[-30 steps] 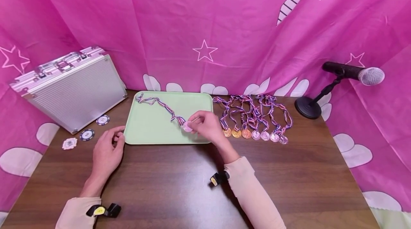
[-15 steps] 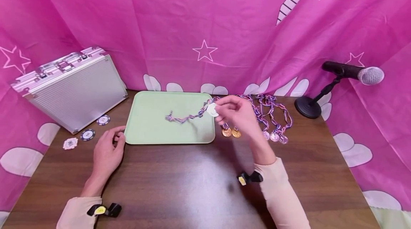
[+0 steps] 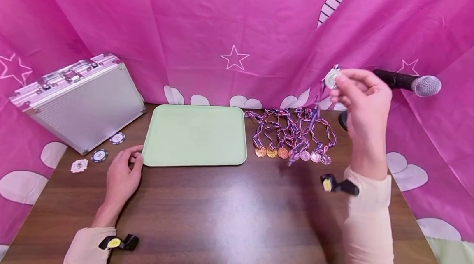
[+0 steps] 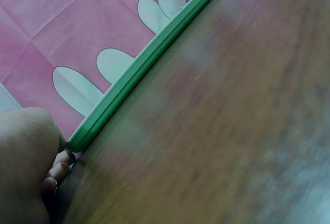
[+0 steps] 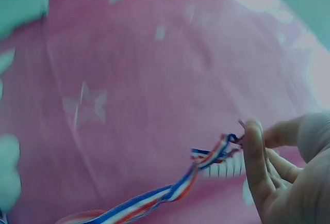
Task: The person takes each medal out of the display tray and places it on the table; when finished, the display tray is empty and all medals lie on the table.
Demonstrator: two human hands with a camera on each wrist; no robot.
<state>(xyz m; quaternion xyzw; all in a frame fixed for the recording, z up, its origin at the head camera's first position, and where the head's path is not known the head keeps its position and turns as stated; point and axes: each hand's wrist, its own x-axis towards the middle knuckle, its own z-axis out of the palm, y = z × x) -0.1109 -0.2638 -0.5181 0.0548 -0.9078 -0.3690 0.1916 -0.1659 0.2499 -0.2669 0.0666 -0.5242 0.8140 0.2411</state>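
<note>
My right hand (image 3: pixel 361 95) is raised high at the right, above the table, pinching a silver medal (image 3: pixel 331 78) by its disc. The medal's red, white and blue ribbon (image 3: pixel 312 122) hangs down over a row of several medals (image 3: pixel 292 134) lying on the wooden table. In the right wrist view the fingers (image 5: pixel 255 154) pinch the medal where the ribbon (image 5: pixel 170 193) joins it. My left hand (image 3: pixel 124 171) rests on the table with fingers loosely curled, touching the near left corner of the green tray (image 3: pixel 194 136), which has nothing on it. The tray's rim (image 4: pixel 139 72) shows in the left wrist view.
A ribbed metal case (image 3: pixel 77 99) leans at the back left, with three poker chips (image 3: pixel 98 155) on the table before it. A microphone (image 3: pixel 407 81) on a round stand (image 3: pixel 353 122) stands at the back right. Pink cloth walls surround the table.
My right hand has lifted the silver medal off the tray and carried it up and to the right, over the row of medals. The left hand has stayed put.
</note>
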